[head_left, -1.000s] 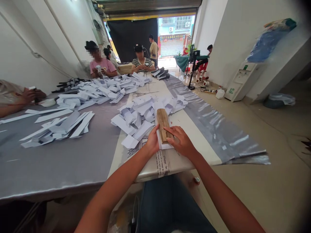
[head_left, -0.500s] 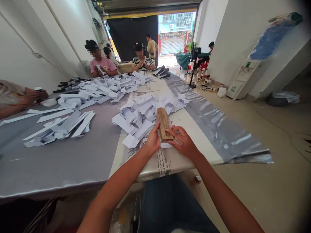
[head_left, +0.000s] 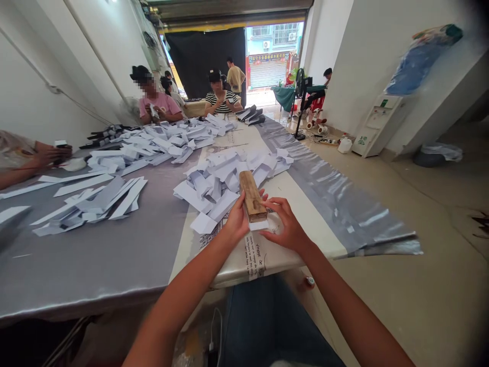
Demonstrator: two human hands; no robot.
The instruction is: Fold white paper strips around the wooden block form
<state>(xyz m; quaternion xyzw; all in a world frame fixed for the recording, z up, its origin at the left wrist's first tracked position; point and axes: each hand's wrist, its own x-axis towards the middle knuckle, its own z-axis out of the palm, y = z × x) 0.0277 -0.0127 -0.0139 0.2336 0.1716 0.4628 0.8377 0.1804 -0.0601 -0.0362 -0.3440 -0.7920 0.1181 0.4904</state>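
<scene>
A wooden block (head_left: 252, 196) lies along a folded white paper strip (head_left: 259, 225), whose end shows below the block's near end. My left hand (head_left: 237, 220) is closed round the left side of both, with some fingertips showing past the right edge. At the near right corner, my right hand (head_left: 287, 224) has its thumb and fingers apart; the fingertips are close to the block's side, and whether they touch it I cannot tell. Just beyond the block is a loose pile of folded white paper pieces (head_left: 214, 178).
Flat white strips (head_left: 95, 204) lie left on the grey-and-cream tablecloth (head_left: 126, 255). A larger paper heap (head_left: 164, 140) and dark pieces (head_left: 250, 114) are farther back. Co-workers (head_left: 158, 107) sit round the table. A fan (head_left: 300, 102) and water dispenser (head_left: 376, 125) stand right.
My right fingers have slid off the block's top to its right side and spread apart. The block has shifted slightly left, showing its near end and the white paper beneath.
</scene>
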